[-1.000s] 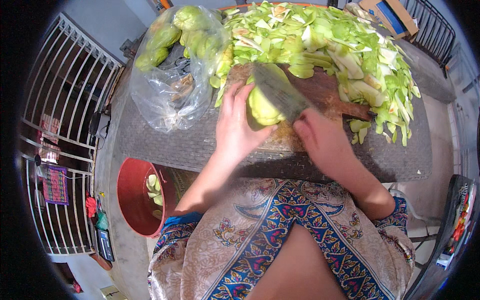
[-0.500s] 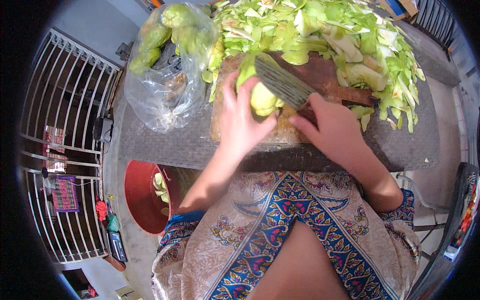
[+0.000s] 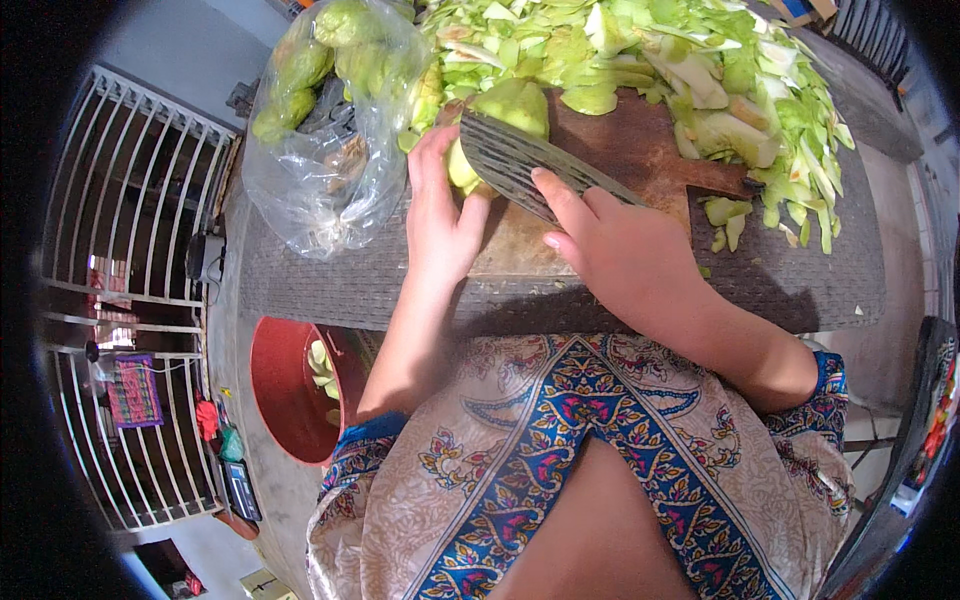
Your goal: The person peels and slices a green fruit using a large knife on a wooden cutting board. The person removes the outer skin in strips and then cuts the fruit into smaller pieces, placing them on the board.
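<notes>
My left hand [image 3: 443, 208] grips a pale green chayote [image 3: 461, 167] at the left side of a wooden cutting board [image 3: 640, 150]. My right hand [image 3: 625, 245] is closed around a broad knife [image 3: 525, 160] with dark streaks along its blade, the index finger laid along it. The blade slants over the board and covers part of the chayote. Beyond the blade shows a greener chayote part [image 3: 517, 103]; whether it is joined to the held one, I cannot tell. The knife's handle is mostly hidden in my right hand.
A heap of green peelings [image 3: 690, 75] spreads behind and right of the board. A clear plastic bag [image 3: 330, 190] with several chayotes lies at the left. Below the grey woven table cover [image 3: 330, 295], a red bucket [image 3: 275, 385] holds pale pieces. A white barred grille [image 3: 130, 280] stands further left.
Both hands have shifted left on the board. The knife has come lower and further left, now across the chayote, and my right index finger has stretched along the blade.
</notes>
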